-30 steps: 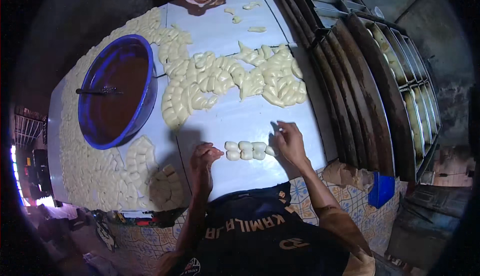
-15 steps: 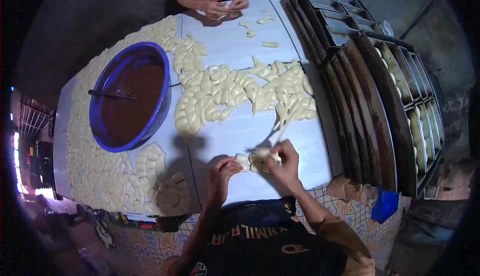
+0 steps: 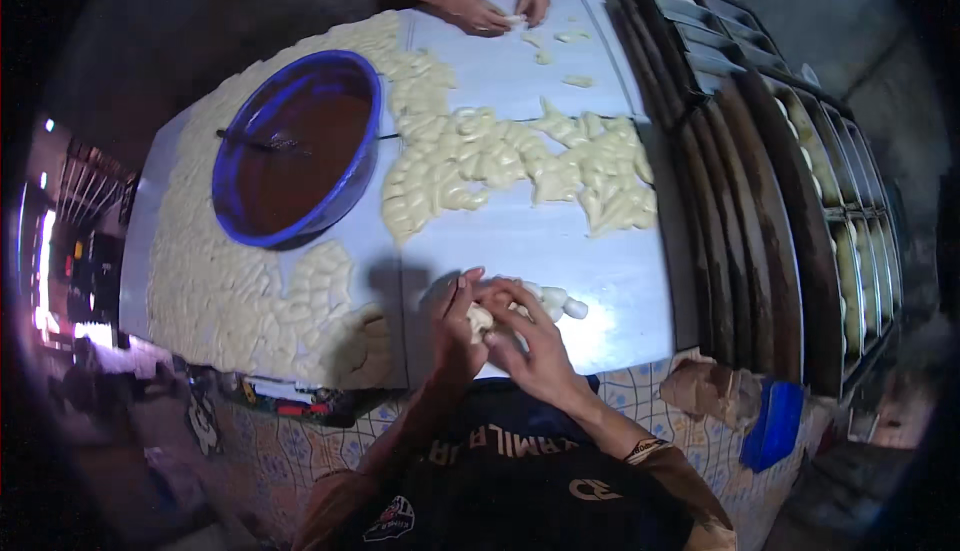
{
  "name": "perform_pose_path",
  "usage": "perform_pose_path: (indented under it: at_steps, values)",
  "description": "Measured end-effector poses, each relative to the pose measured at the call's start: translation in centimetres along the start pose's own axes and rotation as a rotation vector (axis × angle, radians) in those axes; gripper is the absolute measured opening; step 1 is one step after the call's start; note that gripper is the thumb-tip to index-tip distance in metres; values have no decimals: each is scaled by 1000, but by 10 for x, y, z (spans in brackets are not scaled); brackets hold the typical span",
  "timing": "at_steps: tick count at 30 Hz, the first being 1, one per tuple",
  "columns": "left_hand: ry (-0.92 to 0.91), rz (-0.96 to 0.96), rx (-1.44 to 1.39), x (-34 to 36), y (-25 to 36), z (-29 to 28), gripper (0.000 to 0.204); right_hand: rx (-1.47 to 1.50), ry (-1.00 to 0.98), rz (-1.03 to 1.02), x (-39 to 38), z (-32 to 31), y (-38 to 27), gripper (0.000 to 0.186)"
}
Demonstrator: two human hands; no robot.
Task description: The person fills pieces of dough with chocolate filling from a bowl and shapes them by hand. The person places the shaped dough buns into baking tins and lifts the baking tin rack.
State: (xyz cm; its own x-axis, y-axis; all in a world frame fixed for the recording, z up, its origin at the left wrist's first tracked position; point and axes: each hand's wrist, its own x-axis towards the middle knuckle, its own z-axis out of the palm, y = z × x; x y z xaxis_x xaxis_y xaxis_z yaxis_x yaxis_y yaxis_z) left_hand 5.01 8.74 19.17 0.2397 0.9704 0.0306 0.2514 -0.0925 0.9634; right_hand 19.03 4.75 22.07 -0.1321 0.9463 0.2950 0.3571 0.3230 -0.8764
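A small piece of pale dough (image 3: 481, 320) sits between my two hands above the near edge of the table. My left hand (image 3: 457, 325) is cupped around it. Curled fingers of my right hand (image 3: 533, 344) press in from the other side, partly hiding the dough. Just beyond my right fingers, a short row of dough pieces (image 3: 557, 301) lies on the white tabletop (image 3: 620, 336). Farther back spreads a large patch of soft, cut dough pieces (image 3: 520, 166), all lying apart from my hands.
A blue basin (image 3: 368, 141) of brown filling, with a dark-handled utensil (image 3: 245, 140) in it, stands left amid more dough (image 3: 230, 301). Stacked metal baking pans (image 3: 790, 241) line the right side, some holding dough. Across the table, another person's hands (image 3: 500, 16) handle dough.
My hands have come together around one piece of dough. The stretched strand near my right hand is gone from sight. The whole view has shifted, moving the table slightly right and up.
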Motion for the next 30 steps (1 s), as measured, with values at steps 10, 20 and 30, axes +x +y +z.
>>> perform_pose_path:
  at_steps: [10, 20, 30]
  values:
    - [125, -39, -920, -30, -13, -17, 43, 346, 201, 234, 12, 29, -3, 21]
    - [214, -114, -256, -39, -4, -19, 12, 397, 6, 282, 31, 21, 6, 24]
    - [-426, -175, -1699, 14, 7, -51, 101, 787, -241, 231, 59, 42, 44, 109]
